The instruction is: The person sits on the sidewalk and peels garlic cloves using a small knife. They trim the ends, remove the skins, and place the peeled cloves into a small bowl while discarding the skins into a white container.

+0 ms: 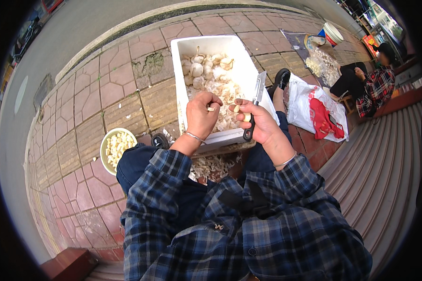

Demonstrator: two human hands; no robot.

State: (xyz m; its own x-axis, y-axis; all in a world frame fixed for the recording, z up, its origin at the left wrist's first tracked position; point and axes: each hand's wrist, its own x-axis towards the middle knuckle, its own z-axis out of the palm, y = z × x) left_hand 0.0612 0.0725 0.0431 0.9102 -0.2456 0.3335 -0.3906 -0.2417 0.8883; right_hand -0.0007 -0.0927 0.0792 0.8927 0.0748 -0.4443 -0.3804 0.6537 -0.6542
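My left hand (201,114) is curled over a white polystyrene box (177,66), pinching a small pale piece of garlic (211,109) between thumb and finger. Facing it, my right hand (262,121) grips a knife (259,89) by its black handle, the blade pointing away from me. A peeled garlic clove (236,108) sits between that hand's thumb and fingertip, and another clove (247,117) rests against its fingers. Whole garlic bulbs (197,70) fill the far part of the box. Loose papery skins (225,121) cover the nearer part beneath my hands.
By my left knee stands a bowl of peeled cloves (117,145). Garlic skins (211,168) litter the ground between my legs. To the right lie a white sack (302,105) and a red bag (321,119). A seated person (374,84) is farther right, near a white bucket (333,33).
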